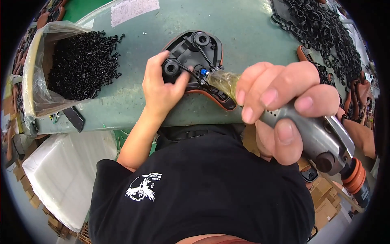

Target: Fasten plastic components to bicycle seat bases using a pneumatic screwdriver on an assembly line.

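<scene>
A bicycle saddle [183, 52] lies upside down on the green table, its black underside with two round sockets facing up and a brown rim around it. My left hand [159, 89] grips it at the left edge, thumb and fingers around one socket. My right hand [286, 95] is wrapped round a metal pneumatic screwdriver [310, 134], whose nose is covered in yellowish tape. The blue-collared bit [204, 72] points at the middle of the saddle; whether its tip touches a screw cannot be made out.
On the left, a plastic-lined box [30, 81] lies on its side with black screws [83, 65] spilling out. Black rings [321, 24] are heaped at the far right, near another saddle [304, 53]. A paper sheet [134, 10] lies at the back. A white wrapped block [61, 171] stands below the table's left side.
</scene>
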Available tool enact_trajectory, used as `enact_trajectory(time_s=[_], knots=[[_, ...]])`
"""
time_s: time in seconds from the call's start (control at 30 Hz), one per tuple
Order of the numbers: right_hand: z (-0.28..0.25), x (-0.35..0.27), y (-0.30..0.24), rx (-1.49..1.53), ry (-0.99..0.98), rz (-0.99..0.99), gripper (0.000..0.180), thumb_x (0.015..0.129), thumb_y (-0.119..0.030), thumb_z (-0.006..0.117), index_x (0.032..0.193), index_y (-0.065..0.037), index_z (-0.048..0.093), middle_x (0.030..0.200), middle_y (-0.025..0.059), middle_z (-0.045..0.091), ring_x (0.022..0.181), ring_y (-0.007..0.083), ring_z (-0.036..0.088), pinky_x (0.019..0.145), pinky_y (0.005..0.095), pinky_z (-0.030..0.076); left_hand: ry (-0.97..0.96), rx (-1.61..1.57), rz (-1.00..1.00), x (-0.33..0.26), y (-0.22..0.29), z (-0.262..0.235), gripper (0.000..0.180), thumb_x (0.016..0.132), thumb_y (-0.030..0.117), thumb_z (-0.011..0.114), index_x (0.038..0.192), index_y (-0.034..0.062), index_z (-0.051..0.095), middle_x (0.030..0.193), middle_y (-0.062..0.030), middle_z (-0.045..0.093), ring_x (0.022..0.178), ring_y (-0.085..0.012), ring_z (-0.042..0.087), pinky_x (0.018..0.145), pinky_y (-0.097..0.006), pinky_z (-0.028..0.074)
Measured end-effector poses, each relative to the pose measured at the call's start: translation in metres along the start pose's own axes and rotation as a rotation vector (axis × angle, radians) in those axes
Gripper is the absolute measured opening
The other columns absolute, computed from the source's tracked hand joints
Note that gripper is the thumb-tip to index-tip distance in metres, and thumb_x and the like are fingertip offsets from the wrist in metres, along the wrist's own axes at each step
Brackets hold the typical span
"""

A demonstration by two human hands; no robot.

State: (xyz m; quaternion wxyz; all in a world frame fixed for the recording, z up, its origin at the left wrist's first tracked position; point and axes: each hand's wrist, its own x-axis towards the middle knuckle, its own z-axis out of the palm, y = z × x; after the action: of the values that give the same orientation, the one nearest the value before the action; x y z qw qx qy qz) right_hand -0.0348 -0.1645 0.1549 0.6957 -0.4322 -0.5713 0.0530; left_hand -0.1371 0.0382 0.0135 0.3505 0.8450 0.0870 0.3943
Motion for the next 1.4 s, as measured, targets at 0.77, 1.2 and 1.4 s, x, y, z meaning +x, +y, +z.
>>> enact_trajectory(time_s=[0.77,1.2,1.4], knots=[[-0.009,0.004,0.034,0.093,0.027,0.048,0.036,0.101,-0.007,0.058,0.135,-0.011,0.049,0.116,0.0188,0.059,0.078,0.0223,0.064,0.078,0.0466,0.055,-0.05,-0.503,-0.219,0.007,-0.015,0.054,0.027,0.08,0.009,0.086,0.098,-0.0007,0.068,0.114,-0.0137,0.074,0.125,-0.0367,0.064,0.11,-0.047,0.048],[0.03,0.024,0.073,-0.277,-0.222,0.227,0.028,0.096,0.0,0.063,0.118,-0.006,0.047,0.102,0.0195,0.063,0.078,0.024,0.065,0.082,0.0458,0.058,0.078,-0.392,-0.12,0.007,-0.024,0.055,0.034,0.074,0.022,0.088,0.096,0.0054,0.068,0.1,-0.0105,0.075,0.107,-0.0364,0.07,0.106,-0.048,0.053],[0.036,0.022,0.095,-0.217,-0.146,0.27,0.016,0.097,0.005,0.061,0.104,-0.004,0.05,0.096,0.019,0.067,0.076,0.0239,0.065,0.077,0.0422,0.059,0.103,-0.385,-0.139,0.004,-0.022,0.054,0.038,0.075,0.027,0.09,0.097,0.0053,0.068,0.1,-0.0116,0.074,0.107,-0.0377,0.07,0.106,-0.048,0.054]])
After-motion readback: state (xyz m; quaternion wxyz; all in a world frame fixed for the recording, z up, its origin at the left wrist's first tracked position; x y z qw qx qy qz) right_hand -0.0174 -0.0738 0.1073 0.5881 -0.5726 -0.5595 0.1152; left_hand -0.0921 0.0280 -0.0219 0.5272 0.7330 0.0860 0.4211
